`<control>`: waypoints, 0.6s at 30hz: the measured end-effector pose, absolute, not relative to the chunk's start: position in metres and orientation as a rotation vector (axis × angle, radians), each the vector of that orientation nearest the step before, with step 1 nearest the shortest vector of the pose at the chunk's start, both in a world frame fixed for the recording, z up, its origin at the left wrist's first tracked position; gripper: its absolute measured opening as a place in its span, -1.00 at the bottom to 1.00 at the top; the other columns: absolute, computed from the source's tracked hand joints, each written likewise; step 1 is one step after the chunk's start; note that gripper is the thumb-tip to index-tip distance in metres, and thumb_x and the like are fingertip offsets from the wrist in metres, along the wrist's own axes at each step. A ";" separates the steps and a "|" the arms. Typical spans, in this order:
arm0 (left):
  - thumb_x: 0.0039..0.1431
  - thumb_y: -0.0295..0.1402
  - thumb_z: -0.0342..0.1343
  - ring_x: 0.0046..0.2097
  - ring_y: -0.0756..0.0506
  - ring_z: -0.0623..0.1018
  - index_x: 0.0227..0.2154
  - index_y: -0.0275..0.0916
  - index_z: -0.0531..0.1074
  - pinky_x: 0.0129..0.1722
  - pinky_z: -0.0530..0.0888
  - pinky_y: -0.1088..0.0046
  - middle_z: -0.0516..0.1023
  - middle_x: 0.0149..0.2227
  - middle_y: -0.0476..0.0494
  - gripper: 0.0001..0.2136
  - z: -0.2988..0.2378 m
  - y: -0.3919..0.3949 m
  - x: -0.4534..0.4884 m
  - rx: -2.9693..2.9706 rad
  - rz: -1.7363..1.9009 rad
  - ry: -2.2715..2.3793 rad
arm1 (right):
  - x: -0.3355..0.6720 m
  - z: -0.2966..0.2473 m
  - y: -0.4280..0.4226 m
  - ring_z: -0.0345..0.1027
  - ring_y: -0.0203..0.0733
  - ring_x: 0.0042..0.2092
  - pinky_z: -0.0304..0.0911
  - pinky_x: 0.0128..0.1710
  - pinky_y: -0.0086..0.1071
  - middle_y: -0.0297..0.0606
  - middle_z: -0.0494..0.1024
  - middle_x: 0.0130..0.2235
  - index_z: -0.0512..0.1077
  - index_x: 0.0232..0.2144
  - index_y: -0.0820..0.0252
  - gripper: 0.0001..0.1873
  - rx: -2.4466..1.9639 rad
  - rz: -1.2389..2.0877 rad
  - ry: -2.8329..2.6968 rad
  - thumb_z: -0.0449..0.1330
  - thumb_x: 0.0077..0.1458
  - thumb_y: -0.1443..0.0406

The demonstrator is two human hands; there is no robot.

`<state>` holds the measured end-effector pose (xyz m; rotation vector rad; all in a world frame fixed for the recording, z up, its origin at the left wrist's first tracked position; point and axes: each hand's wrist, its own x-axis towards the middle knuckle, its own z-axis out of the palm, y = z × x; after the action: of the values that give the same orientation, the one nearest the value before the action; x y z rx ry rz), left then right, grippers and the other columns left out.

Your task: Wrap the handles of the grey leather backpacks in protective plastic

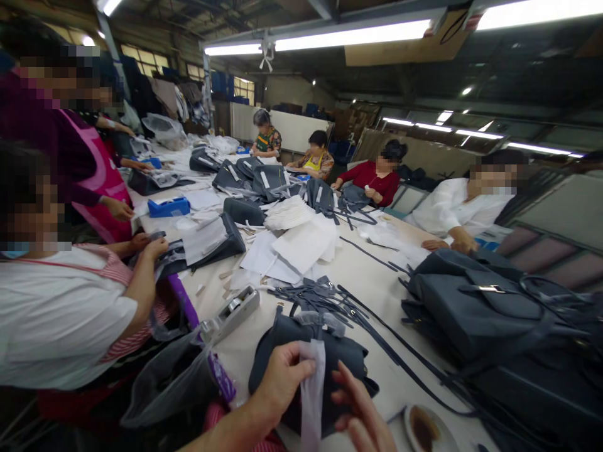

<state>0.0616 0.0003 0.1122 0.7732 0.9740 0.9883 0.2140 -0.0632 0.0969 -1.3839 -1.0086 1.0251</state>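
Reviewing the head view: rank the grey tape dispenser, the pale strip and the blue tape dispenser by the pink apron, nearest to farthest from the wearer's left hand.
1. Pale strip: pinched in the left hand.
2. Grey tape dispenser: beyond the hand, to its left.
3. Blue tape dispenser: farther up the table, left side.

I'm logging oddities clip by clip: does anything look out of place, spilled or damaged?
A pale dish or cup holding something brown sits near the right hand and the dark bag. It seems out of place among workpieces. I see no spill; its contents are unclear.
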 end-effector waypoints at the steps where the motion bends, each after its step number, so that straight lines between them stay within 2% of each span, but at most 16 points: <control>1: -0.20 -0.37 0.22 -0.49 0.02 0.34 -0.56 -0.30 0.49 -0.44 0.23 0.50 0.41 -0.59 0.05 -0.89 0.113 0.000 0.059 0.811 0.995 0.978 | 0.213 0.105 -0.054 0.39 -0.09 -0.34 0.29 -0.50 -0.37 -0.10 0.59 -0.17 0.55 -0.07 0.13 -0.32 -1.416 1.065 -0.930 0.27 -0.15 -0.14; 3: -0.19 -0.39 0.21 -0.45 0.00 0.35 -0.58 -0.31 0.48 -0.39 0.24 0.49 0.42 -0.57 0.03 -0.92 0.115 0.000 0.055 0.877 0.996 0.999 | 0.208 0.121 -0.035 0.33 -0.16 -0.41 0.25 -0.52 -0.41 -0.16 0.58 -0.36 0.59 -0.22 0.22 -0.37 -1.488 1.179 -0.887 0.27 -0.14 -0.15; 5: -0.14 -0.33 0.21 -0.45 0.00 0.33 -0.57 -0.31 0.48 -0.40 0.23 0.49 0.41 -0.56 0.03 -0.87 0.115 0.000 0.052 0.891 0.966 0.996 | 0.200 0.133 -0.020 0.24 -0.25 -0.47 0.17 -0.55 -0.46 -0.29 0.49 -0.52 0.58 -0.39 0.24 -0.46 -1.491 1.270 -0.944 0.36 -0.23 -0.10; 8: -0.03 -0.20 0.16 -0.48 0.01 0.29 -0.56 -0.29 0.42 -0.44 0.20 0.49 0.35 -0.58 0.04 -0.77 0.114 0.002 0.051 0.824 0.944 0.984 | 0.188 0.139 -0.011 0.16 -0.34 -0.52 0.13 -0.55 -0.50 -0.39 0.41 -0.58 0.53 -0.52 0.23 -0.57 -1.406 1.359 -0.937 0.40 -0.23 -0.03; 12: -0.04 -0.29 0.16 -0.51 0.02 0.26 -0.55 -0.21 0.27 -0.49 0.18 0.51 0.27 -0.59 0.11 -0.83 0.110 0.007 0.053 0.837 1.073 1.095 | 0.179 0.131 -0.016 0.13 -0.37 -0.58 0.14 -0.59 -0.50 -0.45 0.36 -0.61 0.47 -0.53 0.18 -0.64 -1.280 1.580 -0.758 0.40 -0.16 0.03; 16: 0.04 -0.41 0.09 -0.41 -0.04 0.36 -0.52 -0.20 0.34 -0.38 0.27 0.48 0.35 -0.50 0.02 -0.92 0.118 0.004 0.051 1.174 1.252 1.232 | 0.175 0.124 -0.019 0.15 -0.38 -0.57 0.15 -0.56 -0.52 -0.45 0.41 -0.58 0.51 -0.46 0.18 -0.67 -1.246 1.564 -0.688 0.40 -0.15 0.06; 18: 0.08 -0.44 0.06 -0.30 -0.09 0.42 -0.53 -0.21 0.40 -0.26 0.31 0.45 0.42 -0.42 -0.07 -0.89 0.124 0.000 0.048 1.339 1.290 1.264 | 0.175 0.123 -0.017 0.19 -0.38 -0.54 0.16 -0.53 -0.52 -0.43 0.45 -0.56 0.53 -0.44 0.19 -0.67 -1.263 1.504 -0.723 0.41 -0.16 0.06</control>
<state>0.0479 0.0000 0.1240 1.3393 1.2638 1.2896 0.1747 -0.0172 0.1228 -1.2629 -0.7229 1.5040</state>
